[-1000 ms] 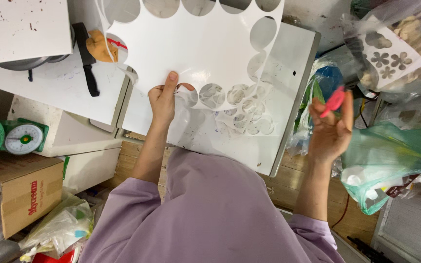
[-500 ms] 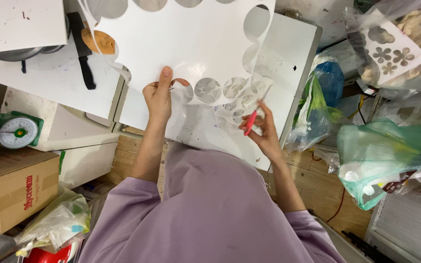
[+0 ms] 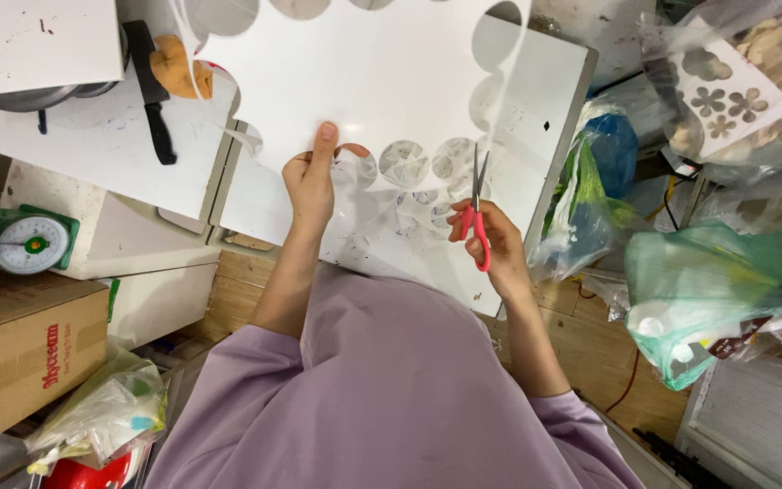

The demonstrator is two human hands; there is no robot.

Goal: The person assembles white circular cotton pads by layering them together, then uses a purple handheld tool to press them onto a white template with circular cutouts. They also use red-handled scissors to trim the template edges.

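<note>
My left hand (image 3: 311, 177) grips the lower edge of a large white sheet (image 3: 364, 72) with round holes cut along its edges. My right hand (image 3: 491, 240) holds red-handled scissors (image 3: 477, 210), blades pointing up at the sheet's lower edge beside a row of cut-out circles (image 3: 427, 161). Under the sheet lies a white table (image 3: 536, 154) with several loose paper discs on it.
A green kitchen scale (image 3: 31, 244) and a cardboard box (image 3: 33, 349) sit at left. A black-handled tool (image 3: 151, 109) lies on a white surface. Plastic bags (image 3: 717, 290) crowd the right, one with flower cut-outs (image 3: 726, 95). Wooden floor shows below.
My right hand came from the far right with the scissors to the sheet's lower edge. The sheet shifted slightly in my left hand.
</note>
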